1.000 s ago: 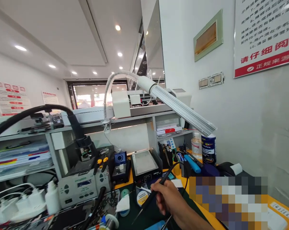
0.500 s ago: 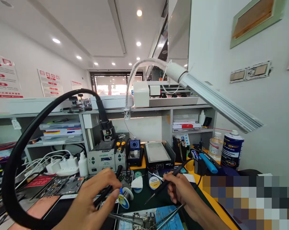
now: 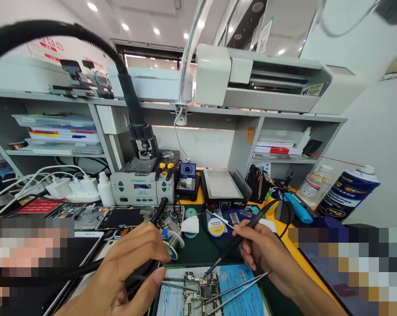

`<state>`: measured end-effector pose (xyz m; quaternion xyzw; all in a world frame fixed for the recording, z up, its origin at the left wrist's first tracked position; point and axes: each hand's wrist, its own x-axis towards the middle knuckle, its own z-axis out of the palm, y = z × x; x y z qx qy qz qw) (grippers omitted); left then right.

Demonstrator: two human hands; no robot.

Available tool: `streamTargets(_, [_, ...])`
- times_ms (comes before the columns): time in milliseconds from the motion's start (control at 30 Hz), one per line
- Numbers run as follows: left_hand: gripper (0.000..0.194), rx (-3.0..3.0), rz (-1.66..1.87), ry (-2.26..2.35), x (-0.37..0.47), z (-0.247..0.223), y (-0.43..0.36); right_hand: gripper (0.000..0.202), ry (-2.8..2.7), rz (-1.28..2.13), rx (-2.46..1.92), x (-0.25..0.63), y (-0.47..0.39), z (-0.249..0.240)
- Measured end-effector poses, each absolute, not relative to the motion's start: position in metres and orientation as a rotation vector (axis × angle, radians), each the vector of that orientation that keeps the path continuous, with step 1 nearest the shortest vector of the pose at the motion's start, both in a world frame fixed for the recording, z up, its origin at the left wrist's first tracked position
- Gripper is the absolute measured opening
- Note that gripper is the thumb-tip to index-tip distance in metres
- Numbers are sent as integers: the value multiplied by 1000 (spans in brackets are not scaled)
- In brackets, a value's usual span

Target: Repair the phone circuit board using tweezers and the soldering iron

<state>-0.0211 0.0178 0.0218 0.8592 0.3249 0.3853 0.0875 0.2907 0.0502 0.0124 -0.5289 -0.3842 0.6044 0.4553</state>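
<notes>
My left hand (image 3: 135, 267) curls at the lower left, thumb and forefinger slightly apart. Metal tweezers (image 3: 178, 280) emerge beside the thumb and reach the circuit board (image 3: 201, 292); the grip is partly hidden, but they appear held. My right hand (image 3: 262, 248) pinches a black soldering iron (image 3: 233, 245) like a pen. Its tip meets or hovers just over the board's upper edge; actual contact cannot be told. A second tweezers-like metal tool (image 3: 239, 290) spans the board's right side, its joined end close under my right hand. A blue printed mat (image 3: 241, 287) lies beneath the board.
A solder spool (image 3: 175, 243) stands by my left fingertips, near a round tub with white tissue (image 3: 191, 226). Behind are a grey rework station (image 3: 142, 188) and a flat heating plate (image 3: 223, 184). A thick black hose (image 3: 96, 41) arches at left; a spray can (image 3: 348, 193) stands right.
The view has tilted downward. The soldering iron's tip has come down from above the green mat to the board's upper edge. My left hand keeps much the same pose.
</notes>
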Motion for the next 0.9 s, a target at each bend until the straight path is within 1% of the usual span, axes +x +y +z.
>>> streamTargets(133, [15,2531,1185,874,-15,21,18,48,-945,1488,-1296,293,48,12])
streamTargets(400, [16,2477,1226,762,-17,4,25,47,-961,1517,-1234,296,50,12])
streamTargets(667, [18,2518,1270,727,-6,9,28,47,-978,1519,-1221,300,48,17])
streamTargets(767, [16,2516,1277,719,-5,9,28,48,-959,1515,-1217,301,48,21])
streamTargets(900, [16,2509,1285,723,-6,10,27,45,-983,1476,-1233,302,50,23])
